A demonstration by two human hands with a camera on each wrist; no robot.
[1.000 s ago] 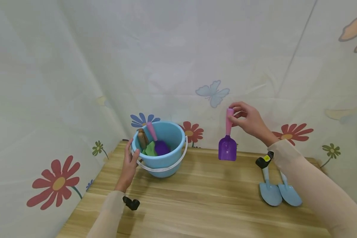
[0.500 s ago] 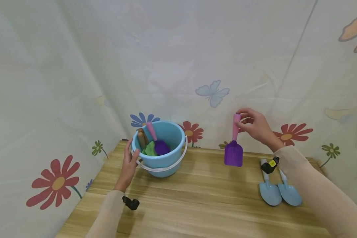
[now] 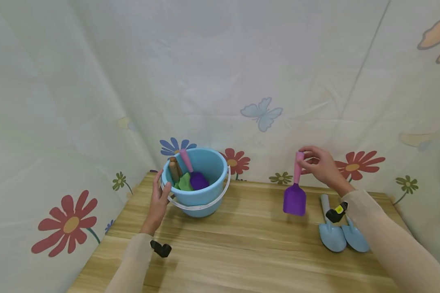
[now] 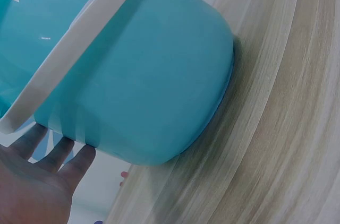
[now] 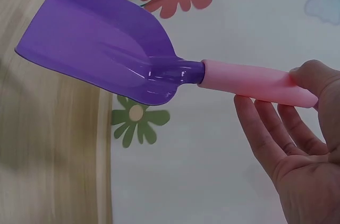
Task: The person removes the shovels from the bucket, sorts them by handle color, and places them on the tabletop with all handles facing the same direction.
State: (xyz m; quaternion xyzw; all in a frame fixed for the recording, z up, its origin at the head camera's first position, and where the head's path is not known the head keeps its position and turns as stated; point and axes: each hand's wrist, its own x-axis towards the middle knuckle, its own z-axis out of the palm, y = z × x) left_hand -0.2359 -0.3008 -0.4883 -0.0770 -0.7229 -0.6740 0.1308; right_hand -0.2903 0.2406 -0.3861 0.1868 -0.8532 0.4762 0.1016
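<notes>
In the head view, my right hand (image 3: 320, 166) pinches the pink handle of a purple toy shovel (image 3: 295, 199) near its top end. The blade hangs downward above the right half of the table; the right wrist view shows thumb and fingers on opposite sides of the handle. My left hand (image 3: 157, 203) rests against the left side of a light-blue bucket (image 3: 196, 198), its fingers fairly straight on the outer wall. Inside lie a second purple shovel (image 3: 199, 181) with a pink handle, a green piece (image 3: 185, 182) and brown handles (image 3: 174, 170); their lower parts are hidden.
Two light-blue toy shovels (image 3: 332, 237) lie side by side at the right of the wooden table (image 3: 242, 248), the outer one partly hidden by my right sleeve. A white bucket handle (image 3: 205, 206) hangs across the bucket's front. A flower-printed curtain (image 3: 212, 81) stands behind.
My right hand has moved right and downward with the purple shovel, bringing it closer to the table and the blue shovels. The left hand and bucket have stayed in place.
</notes>
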